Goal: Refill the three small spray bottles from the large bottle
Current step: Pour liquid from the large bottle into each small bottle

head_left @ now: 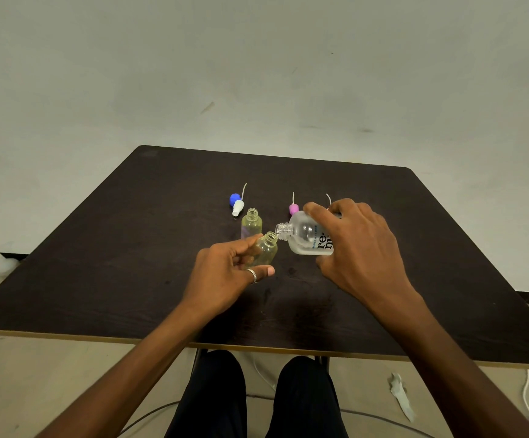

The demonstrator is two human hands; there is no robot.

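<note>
From where I stood, the pouring step was in hand. Nearest me, the left hand (231, 273) gripped a small bottle (266, 252), fingers and thumb curled round its body, holding it tilted above the table (130, 263) with its open mouth turned up to the right. The right hand (358, 248) clasped the large bottle (306, 237) from above, fingers wrapped over it. It lay tipped on its side, its uncapped neck just beside the small mouth. I could not tell whether liquid was running.

The next move, I judged, called for bringing neck over mouth and tipping slowly, since the opening was narrow and a spill was likely.

Just behind stood a second small bottle (252, 223), upright and open. I counted two small bottles; a third was not to be seen, perhaps hidden by the right hand. There was one large bottle.

Farthest back lay the spray tops: a blue top (234, 199) with a white piece against it, a pink top (293, 209), and one more tube (328, 200) poking above the right hand, which made three.
</note>
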